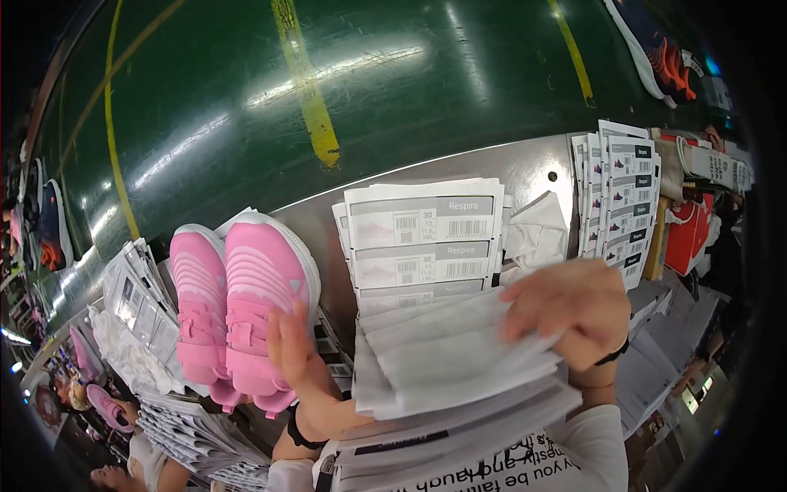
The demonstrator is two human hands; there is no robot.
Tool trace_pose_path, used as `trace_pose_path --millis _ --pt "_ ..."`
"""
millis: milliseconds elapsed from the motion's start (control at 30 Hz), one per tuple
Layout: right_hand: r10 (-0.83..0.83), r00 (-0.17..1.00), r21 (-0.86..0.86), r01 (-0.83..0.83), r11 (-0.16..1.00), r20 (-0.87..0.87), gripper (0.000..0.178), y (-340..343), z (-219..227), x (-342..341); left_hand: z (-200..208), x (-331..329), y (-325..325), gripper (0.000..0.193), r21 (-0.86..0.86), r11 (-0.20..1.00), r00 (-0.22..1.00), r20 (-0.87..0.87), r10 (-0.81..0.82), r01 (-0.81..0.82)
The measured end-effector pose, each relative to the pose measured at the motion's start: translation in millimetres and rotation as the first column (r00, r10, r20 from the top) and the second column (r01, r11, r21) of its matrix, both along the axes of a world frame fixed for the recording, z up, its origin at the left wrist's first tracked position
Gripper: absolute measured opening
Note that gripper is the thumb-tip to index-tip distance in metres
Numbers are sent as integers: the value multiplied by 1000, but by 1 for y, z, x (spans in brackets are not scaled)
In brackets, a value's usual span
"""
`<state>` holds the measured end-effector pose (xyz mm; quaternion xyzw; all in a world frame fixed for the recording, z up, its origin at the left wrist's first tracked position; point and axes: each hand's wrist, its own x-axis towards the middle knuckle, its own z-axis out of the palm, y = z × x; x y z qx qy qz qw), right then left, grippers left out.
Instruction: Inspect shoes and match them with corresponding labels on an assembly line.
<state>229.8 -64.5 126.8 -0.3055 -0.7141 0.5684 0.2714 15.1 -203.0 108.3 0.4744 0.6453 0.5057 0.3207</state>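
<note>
A pair of pink sports shoes (270, 287) with white soles stands to my left, toes pointing away. My left hand (303, 369) is beside the nearer shoe with its fingers stretched out and apart; whether it touches the shoe I cannot tell. Blurred by motion, my right hand (570, 307) has its fingers curled over the edge of a thin white sheet (451, 353). That sheet covers the near part of a stack of printed label sheets (422, 221) in front of me. More white sheets (492, 426) overlap close to my body.
Crumpled white paper (537, 230) lies right of the stack. Further right are more label sheets (627, 197) and a red box (689, 238). A green belt surface (221, 82) with yellow lines runs beyond, carrying dark shoes (656, 57). Folded papers (193, 435) sit lower left, near another person.
</note>
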Motion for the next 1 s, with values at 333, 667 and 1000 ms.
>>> trace_pose_path --millis 333,667,1000 --pt "-354 847 350 217 912 397 24 26 -28 -10 6 -44 19 36 -117 735 732 285 -619 668" --pt "-13 991 -254 -22 967 -135 10 -6 -6 10 14 1 4 59 -170 985 942 328 67 -11" --pt "-86 992 -1 87 996 92 24 29 -4 15 5 -42 18 37 -74 744 724 311 -616 665"
